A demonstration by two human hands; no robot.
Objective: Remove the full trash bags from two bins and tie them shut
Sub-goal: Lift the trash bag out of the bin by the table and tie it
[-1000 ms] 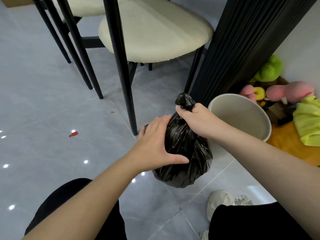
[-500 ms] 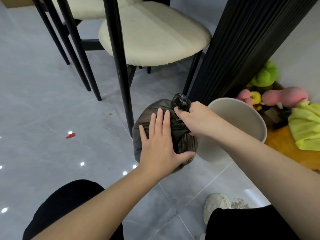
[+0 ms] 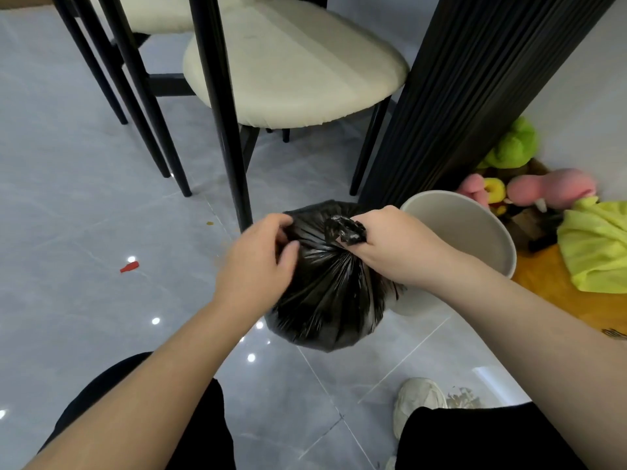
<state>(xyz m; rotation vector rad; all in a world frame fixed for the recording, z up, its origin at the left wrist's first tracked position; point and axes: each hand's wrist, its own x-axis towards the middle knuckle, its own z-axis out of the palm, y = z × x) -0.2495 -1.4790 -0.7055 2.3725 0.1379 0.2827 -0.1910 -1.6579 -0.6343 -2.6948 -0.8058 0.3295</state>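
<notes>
A full black trash bag [image 3: 329,293] sits on the grey tile floor just left of a pale grey round bin [image 3: 481,232], whose inside shows no bag. My right hand [image 3: 397,247] is closed around the bag's twisted neck, and the bunched end sticks out above my fingers. On the bag's upper left shoulder, my left hand [image 3: 258,262] pinches the plastic with curled fingers. The bag's far side and base are partly hidden by my hands and forearms.
A cream-seated chair [image 3: 291,62] with black legs stands right behind the bag, one leg touching distance away. A black ribbed column [image 3: 458,96] rises beside the bin. Plush toys [image 3: 549,188] and a yellow cloth [image 3: 597,245] lie at right. A small red scrap [image 3: 129,266] lies on the floor.
My left hand went from lying flat on the bag's side to pinching its upper left. The bag has shifted slightly, while my right hand kept its grip on the neck.
</notes>
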